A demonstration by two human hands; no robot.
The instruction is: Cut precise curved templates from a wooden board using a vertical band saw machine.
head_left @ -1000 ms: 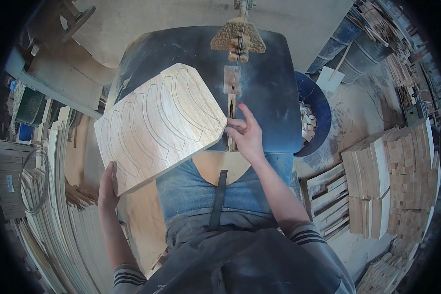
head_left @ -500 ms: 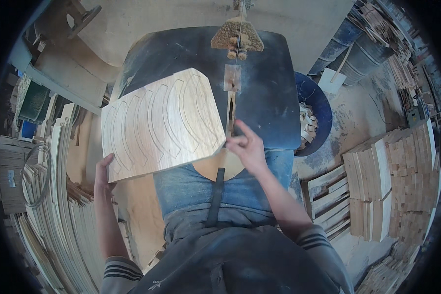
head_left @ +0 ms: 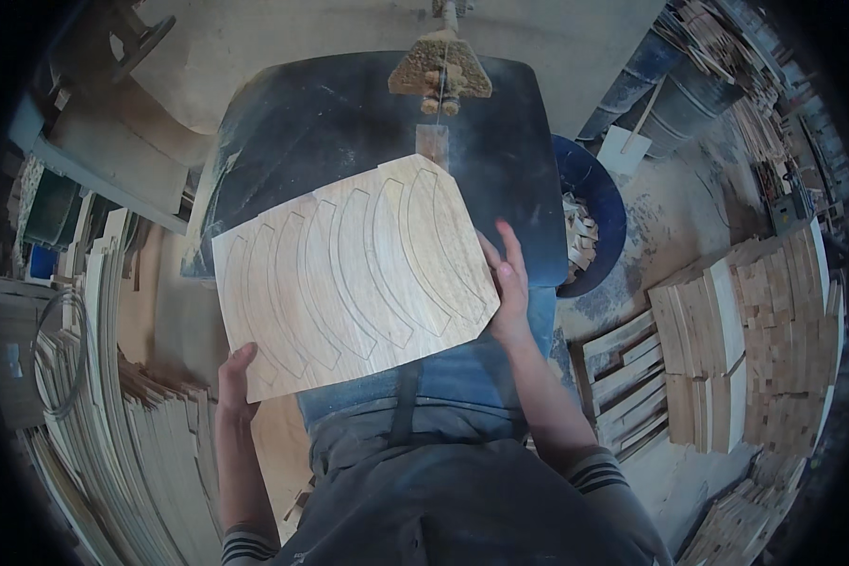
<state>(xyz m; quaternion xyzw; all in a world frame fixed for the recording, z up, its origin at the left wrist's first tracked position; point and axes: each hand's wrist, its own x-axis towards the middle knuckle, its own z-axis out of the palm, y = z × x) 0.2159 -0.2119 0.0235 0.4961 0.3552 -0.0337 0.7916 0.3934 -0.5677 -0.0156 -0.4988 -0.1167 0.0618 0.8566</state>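
Observation:
A pale wooden board (head_left: pixel 349 278) with several curved outlines drawn on it is tilted above my lap and the near edge of a dark band saw table (head_left: pixel 297 123). My left hand (head_left: pixel 240 375) grips its lower left corner, thumb on top and fingers hidden beneath. At the right edge, my right hand (head_left: pixel 509 292) holds the board, some fingers partly behind it and one finger raised apart. The thin blade (head_left: pixel 442 57) runs down past a dust-covered guide (head_left: pixel 441 71); the board covers the table slot.
A blue tub (head_left: pixel 613 217) with wood offcuts (head_left: pixel 578 236) stands right of the table. Stacked wooden blocks (head_left: pixel 774 349) fill the right side, and long strips (head_left: pixel 113 424) lean at the left. Metal drums (head_left: pixel 684 108) and a shovel (head_left: pixel 624 149) are at the back right.
The board has moved right and nearer to me, and now covers the table slot. My right hand has gone from beside the slot to the board's right edge. My left hand keeps its grip.

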